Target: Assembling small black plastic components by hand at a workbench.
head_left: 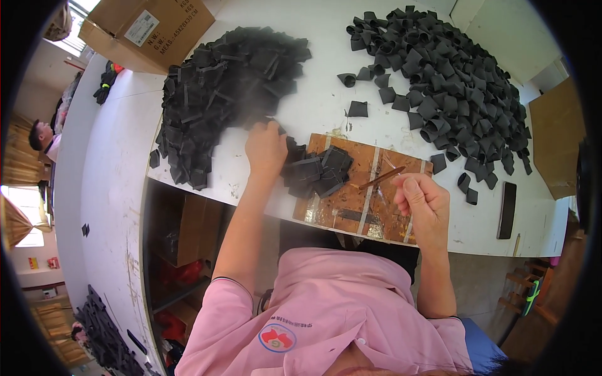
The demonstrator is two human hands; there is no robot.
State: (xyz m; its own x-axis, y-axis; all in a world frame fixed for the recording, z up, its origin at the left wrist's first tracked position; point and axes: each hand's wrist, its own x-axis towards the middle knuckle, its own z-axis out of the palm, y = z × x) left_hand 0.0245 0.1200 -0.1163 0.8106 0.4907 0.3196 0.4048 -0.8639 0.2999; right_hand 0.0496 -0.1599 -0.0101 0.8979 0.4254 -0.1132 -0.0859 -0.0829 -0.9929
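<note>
My left hand (266,147) reaches to the near edge of a big heap of flat black fabric pieces (232,75). Its fingers are curled closed on some black pieces at the heap's edge, and the fingertips are partly hidden. Beside it, a small loose stack of flat black pieces (320,170) lies on the left part of a brown board (351,216) with strips of clear tape. Over the board's right side, my right hand (425,200) is closed in a pinch on a thin brown stick (381,178), which slants down to the left.
A large pile of rolled black pieces (451,88) covers the table's far right, with one flat piece (358,109) apart from it. Cardboard boxes stand at the far left (150,31) and right edge (558,138). A dark phone-like slab (506,211) lies near right.
</note>
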